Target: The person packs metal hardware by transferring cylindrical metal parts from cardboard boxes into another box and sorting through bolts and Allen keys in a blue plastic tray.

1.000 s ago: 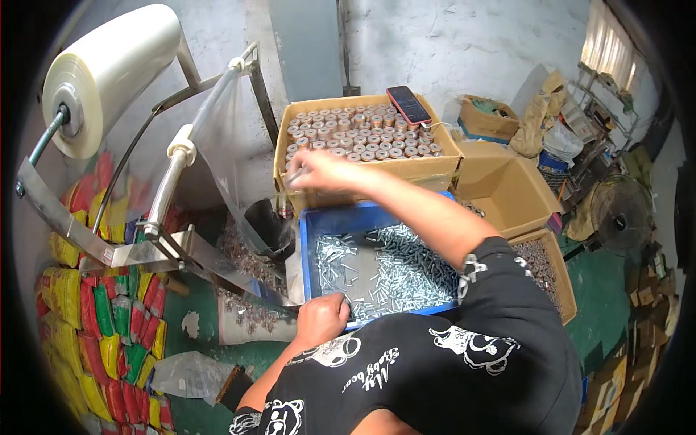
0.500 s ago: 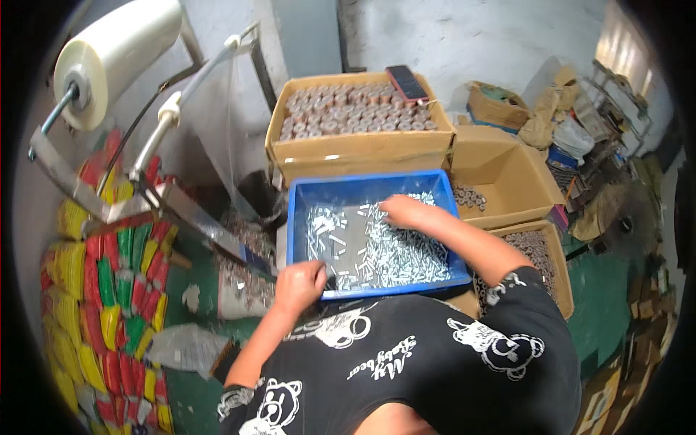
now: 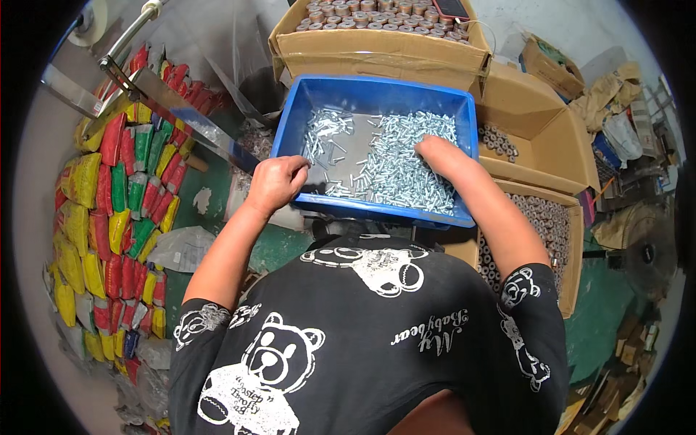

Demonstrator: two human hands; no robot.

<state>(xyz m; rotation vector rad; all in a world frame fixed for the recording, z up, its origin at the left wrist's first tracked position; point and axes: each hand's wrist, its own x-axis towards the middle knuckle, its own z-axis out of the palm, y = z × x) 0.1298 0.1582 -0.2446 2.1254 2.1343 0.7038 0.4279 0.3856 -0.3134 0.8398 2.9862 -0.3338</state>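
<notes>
A blue plastic bin holds many small silvery screws. They are heaped thickly in its right half, with a smaller loose group on the left. My right hand reaches into the right heap with bent, closed fingers; the fingertips are among the screws, and what they grip is hidden. At the bin's near left corner, my left hand is closed beside the rim, thumb against curled fingers. Anything between those fingers is too small to make out.
Behind the bin, a cardboard box holds rows of brownish cylindrical parts, with a phone on top. Two more open boxes with ring-shaped parts stand right. Colourful packets, a metal frame and a fan flank the workplace.
The view has shifted, so the bin appears higher. My right hand has moved nearer the bin's right side, deeper into the heap. My left hand stays by the near left corner, still closed.
</notes>
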